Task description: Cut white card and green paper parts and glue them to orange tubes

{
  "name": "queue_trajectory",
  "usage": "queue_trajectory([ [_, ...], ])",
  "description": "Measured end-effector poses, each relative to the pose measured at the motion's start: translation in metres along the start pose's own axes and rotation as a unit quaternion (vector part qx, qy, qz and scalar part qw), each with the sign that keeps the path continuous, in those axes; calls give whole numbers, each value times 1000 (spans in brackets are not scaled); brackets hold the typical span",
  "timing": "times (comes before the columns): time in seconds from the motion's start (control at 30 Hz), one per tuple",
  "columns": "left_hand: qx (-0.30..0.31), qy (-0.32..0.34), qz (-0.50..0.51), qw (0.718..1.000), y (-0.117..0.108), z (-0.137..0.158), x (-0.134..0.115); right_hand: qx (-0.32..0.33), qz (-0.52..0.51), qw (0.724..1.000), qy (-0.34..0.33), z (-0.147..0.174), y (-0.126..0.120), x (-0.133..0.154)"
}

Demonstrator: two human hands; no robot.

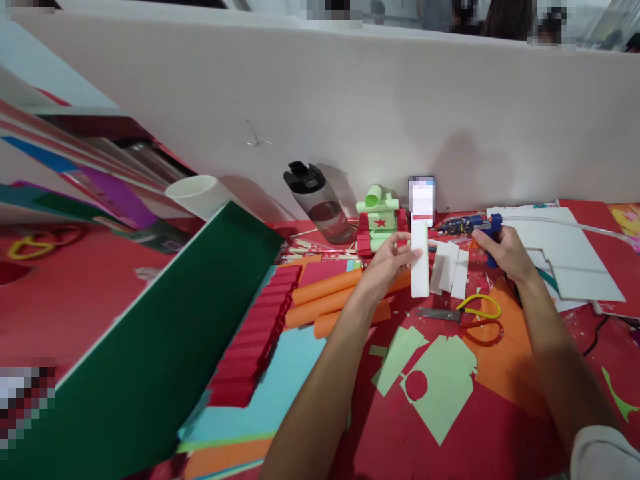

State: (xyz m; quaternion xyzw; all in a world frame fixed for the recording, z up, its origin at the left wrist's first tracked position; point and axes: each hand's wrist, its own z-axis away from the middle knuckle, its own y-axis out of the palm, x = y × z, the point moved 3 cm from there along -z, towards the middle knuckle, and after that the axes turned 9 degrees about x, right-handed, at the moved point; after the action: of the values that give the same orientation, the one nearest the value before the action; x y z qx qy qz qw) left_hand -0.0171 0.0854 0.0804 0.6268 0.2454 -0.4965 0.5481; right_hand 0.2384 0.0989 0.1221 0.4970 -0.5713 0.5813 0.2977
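My left hand [393, 260] pinches a narrow white foam-board strip [420, 267] and holds it upright over the table. My right hand [505, 250] is wrapped round a blue hot glue gun [467, 225], whose nozzle points left toward the strip; a clear glue stick trails from its back end. Several other white strips [450, 267] lie between the two hands. Just behind the held strip a phone [423, 199] leans against the partition. Left of it stands a small green and red paper tank model [381, 223] with a red star.
Scissors [460, 316] with yellow and red handles lie in front, near green paper scraps [440, 380]. Orange paper rolls [325, 303], a folded red paper piece [255, 333] and a water bottle [323, 207] are on the left, beside a dark green board [175, 347]. White boards [580, 247] lie right.
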Motion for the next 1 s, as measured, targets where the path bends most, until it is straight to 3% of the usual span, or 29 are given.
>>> queue_trajectory([
  [0.27,3,2,8,1000,1,0,1,38,-106,993,-22,-1,5,2],
  [0.63,22,-5,5,1000,7,1,-1,-9,71,997,-3,1,3,-7],
  [1.0,26,-9,6,1000,8,2,-1,-23,89,996,-4,3,4,0],
])
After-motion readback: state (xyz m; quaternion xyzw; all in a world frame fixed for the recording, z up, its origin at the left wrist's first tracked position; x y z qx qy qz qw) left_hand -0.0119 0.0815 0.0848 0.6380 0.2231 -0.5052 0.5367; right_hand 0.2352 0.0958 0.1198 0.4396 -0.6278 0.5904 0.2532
